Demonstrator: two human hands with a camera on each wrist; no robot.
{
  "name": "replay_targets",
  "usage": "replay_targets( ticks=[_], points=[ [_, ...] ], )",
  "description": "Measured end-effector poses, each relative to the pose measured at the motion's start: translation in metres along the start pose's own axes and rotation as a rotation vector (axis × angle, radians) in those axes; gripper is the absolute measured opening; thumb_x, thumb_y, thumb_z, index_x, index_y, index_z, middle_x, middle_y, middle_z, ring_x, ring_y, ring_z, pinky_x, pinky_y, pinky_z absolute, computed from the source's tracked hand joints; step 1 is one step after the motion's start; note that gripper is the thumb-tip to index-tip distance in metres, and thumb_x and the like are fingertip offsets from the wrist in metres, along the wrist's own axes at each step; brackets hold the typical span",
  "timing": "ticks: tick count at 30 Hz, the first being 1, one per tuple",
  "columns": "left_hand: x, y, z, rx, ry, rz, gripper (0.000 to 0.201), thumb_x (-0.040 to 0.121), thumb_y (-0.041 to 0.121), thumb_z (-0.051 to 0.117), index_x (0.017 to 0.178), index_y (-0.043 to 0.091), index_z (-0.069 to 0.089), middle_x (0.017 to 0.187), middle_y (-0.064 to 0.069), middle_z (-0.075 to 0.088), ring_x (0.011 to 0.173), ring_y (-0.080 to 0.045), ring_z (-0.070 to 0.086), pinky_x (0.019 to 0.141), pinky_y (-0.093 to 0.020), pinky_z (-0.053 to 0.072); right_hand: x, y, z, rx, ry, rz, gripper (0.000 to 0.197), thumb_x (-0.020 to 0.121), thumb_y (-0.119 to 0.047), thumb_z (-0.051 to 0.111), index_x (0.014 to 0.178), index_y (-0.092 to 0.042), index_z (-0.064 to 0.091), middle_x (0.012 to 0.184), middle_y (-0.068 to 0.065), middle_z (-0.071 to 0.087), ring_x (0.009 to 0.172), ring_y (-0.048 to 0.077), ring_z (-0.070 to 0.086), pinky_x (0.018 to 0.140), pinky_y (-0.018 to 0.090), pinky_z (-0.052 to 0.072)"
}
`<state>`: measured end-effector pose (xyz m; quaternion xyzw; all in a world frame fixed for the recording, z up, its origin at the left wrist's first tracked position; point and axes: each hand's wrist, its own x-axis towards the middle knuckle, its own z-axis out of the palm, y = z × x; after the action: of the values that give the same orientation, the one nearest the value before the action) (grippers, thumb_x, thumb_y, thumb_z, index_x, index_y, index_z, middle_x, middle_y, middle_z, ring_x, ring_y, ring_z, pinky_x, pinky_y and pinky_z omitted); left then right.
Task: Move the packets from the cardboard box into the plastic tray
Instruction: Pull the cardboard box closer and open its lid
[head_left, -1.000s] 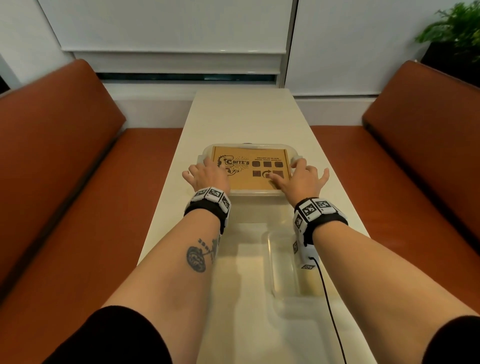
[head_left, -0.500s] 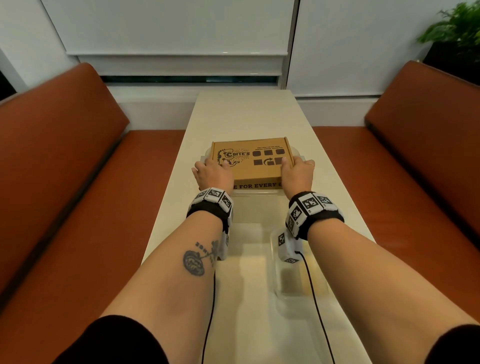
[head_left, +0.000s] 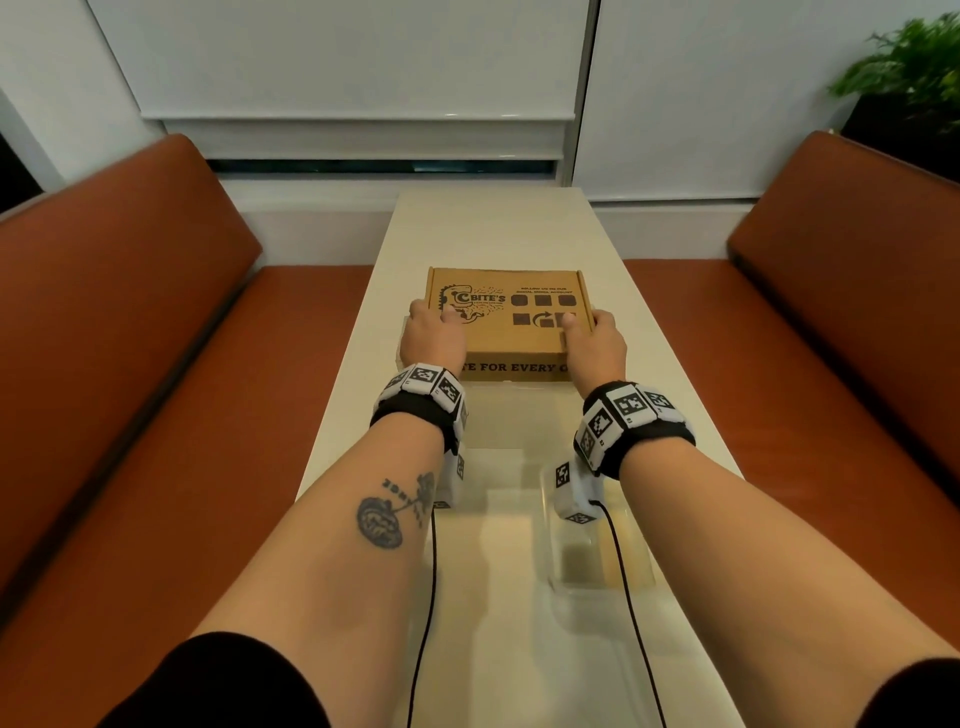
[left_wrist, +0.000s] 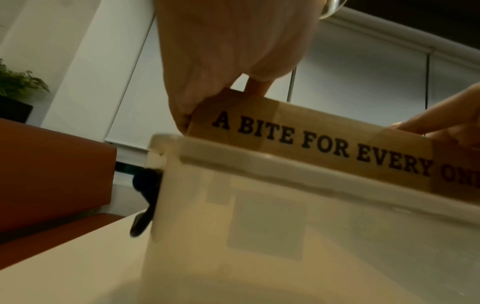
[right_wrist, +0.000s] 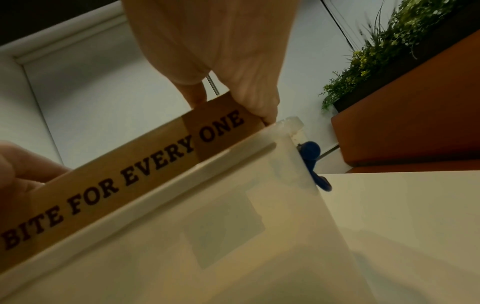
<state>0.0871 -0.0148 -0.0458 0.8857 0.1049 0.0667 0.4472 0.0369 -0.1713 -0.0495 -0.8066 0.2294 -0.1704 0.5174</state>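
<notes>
- Holding one closed cardboard box (head_left: 506, 322), lid printed CBITE'S, front wall reading A BITE FOR EVERY ONE, partly raised out of a translucent plastic bin (left_wrist: 285, 216); wrist views show the box's lower front edge at or just behind the bin's rim.
- Gripping at both short sides: left hand (head_left: 435, 340) clamped on the left side with thumb on the lid, right hand (head_left: 595, 345) clamped on the right side with thumb on the lid near the printed squares.
- Judged a symmetric two-sided hold to keep the flat box level while lifting it clear of the bin, so it can be opened.
- Showing no packets; presumably inside the shut box, so none moved yet.
- Counting: one box, one bin with a blue latch (right_wrist: 311, 156) at its end, two hands.
- Lying nearer on the white worktop (head_left: 654, 374), one clear plastic tray (head_left: 639, 566), below the right wrist, likely the destination.
- Flanking the worktop, two orange benches (head_left: 130, 364); one plant (head_left: 906, 67) at far right.
</notes>
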Motion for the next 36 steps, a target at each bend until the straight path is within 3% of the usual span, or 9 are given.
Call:
replay_targets(
  ticks=[4,10,16,19,23,30,34,36],
  points=[
    [-0.007,0.009,-0.014,0.005,0.017,0.029,0.036,0.100,0.021,0.038,0.133,0.006,0.040,0.130,-0.016,0.055,0.113,-0.034,0.055,0.085,-0.036,0.043,-0.008,-0.011,-0.005,0.005,-0.016,-0.026,0.047,0.096,-0.034,0.046,0.135,-0.009,0.042,0.131,0.010,0.054,0.118,0.028,0.052,0.099,0.046,0.045],
    [-0.027,0.014,-0.048,-0.035,0.026,0.076,0.036,0.099,0.014,0.038,0.134,0.006,0.042,0.128,-0.014,0.056,0.110,-0.032,0.057,0.091,-0.041,0.049,-0.034,-0.027,-0.017,0.034,-0.038,-0.079,0.050,0.093,-0.045,0.048,0.129,-0.011,0.048,0.122,0.009,0.059,0.112,0.027,0.056,0.096,0.044,0.047],
    [-0.067,-0.006,-0.080,-0.017,0.080,0.103,0.036,0.098,0.014,0.037,0.133,0.008,0.043,0.125,-0.011,0.058,0.105,-0.030,0.058,0.086,-0.037,0.050,-0.082,-0.021,-0.018,0.036,-0.060,-0.138,0.039,0.092,-0.036,0.053,0.125,-0.014,0.052,0.115,0.004,0.062,0.094,0.016,0.053,0.078,0.026,0.041],
    [-0.089,-0.022,-0.092,-0.032,0.107,0.063,0.035,0.097,0.012,0.038,0.131,0.009,0.045,0.124,-0.010,0.059,0.104,-0.028,0.058,0.082,-0.035,0.049,-0.108,-0.019,-0.014,0.070,-0.089,-0.125,0.037,0.090,-0.035,0.055,0.121,-0.015,0.053,0.113,0.003,0.062,0.102,0.021,0.057,0.083,0.029,0.045],
    [-0.114,-0.043,-0.104,-0.075,0.177,0.005,0.028,0.095,0.010,0.040,0.121,0.011,0.052,0.120,-0.008,0.061,0.099,-0.025,0.058,0.073,-0.031,0.043,-0.138,-0.014,-0.010,0.025,-0.098,-0.119,0.039,0.088,-0.037,0.057,0.119,-0.014,0.054,0.118,0.006,0.062,0.114,0.030,0.051,0.100,0.044,0.041],
    [-0.142,-0.079,-0.106,-0.026,0.294,-0.097,0.026,0.094,0.018,0.046,0.119,0.014,0.055,0.114,-0.005,0.064,0.093,-0.021,0.058,0.065,-0.029,0.040,-0.181,0.003,-0.003,0.009,-0.008,-0.070,0.045,0.090,-0.040,0.054,0.122,-0.008,0.053,0.119,0.010,0.062,0.113,0.030,0.052,0.101,0.044,0.041],
    [-0.150,-0.107,-0.098,0.070,0.277,-0.165,0.028,0.095,0.021,0.045,0.119,0.014,0.056,0.109,-0.006,0.066,0.082,-0.019,0.053,0.050,-0.024,0.032,-0.199,0.023,0.004,-0.019,-0.039,-0.004,0.047,0.092,-0.043,0.050,0.124,-0.008,0.053,0.120,0.011,0.060,0.114,0.031,0.052,0.101,0.044,0.042],
    [-0.154,-0.121,-0.092,0.097,0.257,-0.186,0.029,0.095,0.021,0.044,0.121,0.014,0.056,0.107,-0.006,0.066,0.078,-0.019,0.051,0.050,-0.025,0.032,-0.205,0.034,0.008,-0.047,-0.071,0.013,0.046,0.092,-0.042,0.050,0.122,-0.008,0.054,0.118,0.011,0.061,0.113,0.031,0.052,0.100,0.044,0.042]
  ],
)
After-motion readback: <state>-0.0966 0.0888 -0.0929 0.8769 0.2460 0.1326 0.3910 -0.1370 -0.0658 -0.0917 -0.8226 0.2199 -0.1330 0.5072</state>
